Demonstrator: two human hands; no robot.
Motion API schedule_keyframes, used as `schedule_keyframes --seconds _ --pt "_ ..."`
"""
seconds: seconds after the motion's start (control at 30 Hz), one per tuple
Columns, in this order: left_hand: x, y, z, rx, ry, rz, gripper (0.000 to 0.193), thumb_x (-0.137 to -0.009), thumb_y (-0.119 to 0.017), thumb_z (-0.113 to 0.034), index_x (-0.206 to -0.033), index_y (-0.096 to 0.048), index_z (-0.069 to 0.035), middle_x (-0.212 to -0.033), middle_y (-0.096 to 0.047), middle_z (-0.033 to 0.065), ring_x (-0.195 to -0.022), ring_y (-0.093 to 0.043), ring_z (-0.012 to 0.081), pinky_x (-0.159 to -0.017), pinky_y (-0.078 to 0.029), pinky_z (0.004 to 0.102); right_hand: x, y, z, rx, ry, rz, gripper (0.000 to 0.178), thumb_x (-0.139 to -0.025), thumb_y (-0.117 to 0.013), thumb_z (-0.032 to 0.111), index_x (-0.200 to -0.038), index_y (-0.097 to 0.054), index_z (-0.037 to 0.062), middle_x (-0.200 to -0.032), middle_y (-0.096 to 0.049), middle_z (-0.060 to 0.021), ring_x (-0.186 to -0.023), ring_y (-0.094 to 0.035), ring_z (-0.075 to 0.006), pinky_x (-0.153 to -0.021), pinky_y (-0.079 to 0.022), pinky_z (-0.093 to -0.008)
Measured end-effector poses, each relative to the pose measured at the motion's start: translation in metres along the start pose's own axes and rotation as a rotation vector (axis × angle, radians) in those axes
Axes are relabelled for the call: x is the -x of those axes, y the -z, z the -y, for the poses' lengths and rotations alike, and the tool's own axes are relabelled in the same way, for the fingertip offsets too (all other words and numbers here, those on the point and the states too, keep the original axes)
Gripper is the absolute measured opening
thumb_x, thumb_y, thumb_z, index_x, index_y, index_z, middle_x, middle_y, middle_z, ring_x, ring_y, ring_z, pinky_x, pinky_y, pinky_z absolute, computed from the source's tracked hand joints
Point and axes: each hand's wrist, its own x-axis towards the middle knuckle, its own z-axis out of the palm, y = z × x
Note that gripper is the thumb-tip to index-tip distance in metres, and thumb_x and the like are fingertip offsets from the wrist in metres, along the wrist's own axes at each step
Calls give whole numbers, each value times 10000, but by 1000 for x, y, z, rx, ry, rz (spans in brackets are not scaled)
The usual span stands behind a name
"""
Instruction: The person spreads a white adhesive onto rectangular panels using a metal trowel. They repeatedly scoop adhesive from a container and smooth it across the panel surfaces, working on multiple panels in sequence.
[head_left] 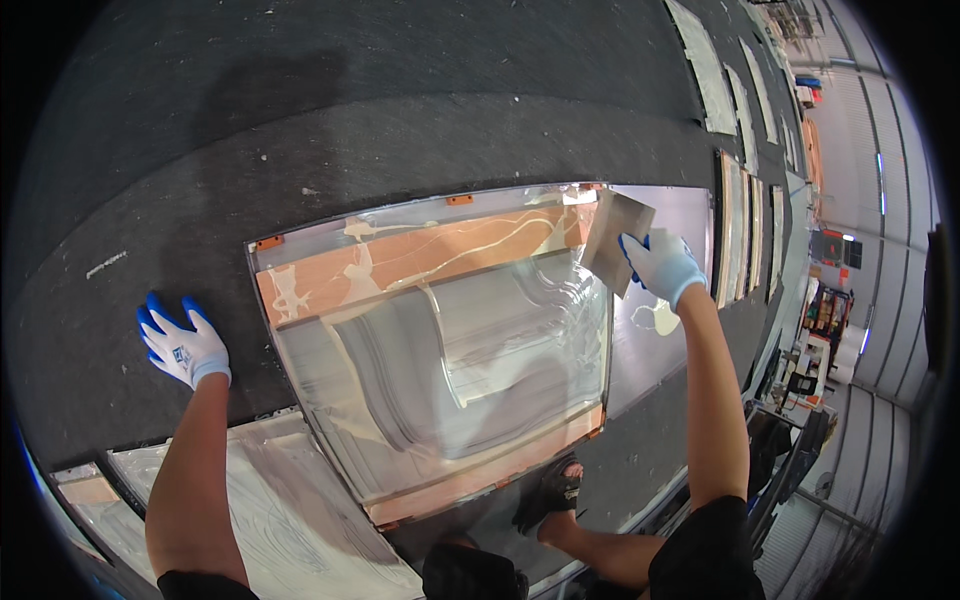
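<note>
Dark sleeves (705,555): nearest my camera, at the lower rim of the view, with bare forearms reaching forward from them.
Scraper (614,240): a wide, flat metal blade over the framed panel's far right corner; I cannot tell whether its edge touches the sheet.
Right hand (664,264): white glove with blue fingers, my grip clasping the scraper by its right side.
Framed panel (530,390): lies askew on the dark surface (430,135), greyish and glossy in the middle, with an orange-tan band (480,232) along its far edge.
Pale liquid (357,270): streaks and blots on that band.
Orange blocks (460,200): set along the far edge.
Left hand (190,345): gloved alike, grip released and holding nothing, fingers spread, beyond the framed panel's left edge.
Pale sheet (650,370): against the framed panel's right edge.
Cream panel (270,500): beside its near left edge.
Sandalled foot (565,485): just outside its near right corner.
</note>
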Motion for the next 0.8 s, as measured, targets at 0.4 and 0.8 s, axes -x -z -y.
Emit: schedule_keyframes --seconds 0.4,0.8 --pt "0 -8 4 -15 -7 -23 626 -1019 -488 -474 -1561 -316 -213 -1633 -289 107 -1503 -280 290 -1220 -210 530 -21 11 7 377 31 77 444 -1001 -504 393 -1116 -715 19 -1069 -720 -219 -988 -698 -369 -870 -538 -447" --pt "0 -4 3 12 -8 -23 618 -1018 -495 -466 -1560 -320 -224 -1630 -296 101 -1496 -290 293 -1213 -221 536 21 -24 114 400 242 182 489 -955 -436 230 -1396 -548 50 -1156 -699 -242 -1070 -685 -390 -924 -539 -458"
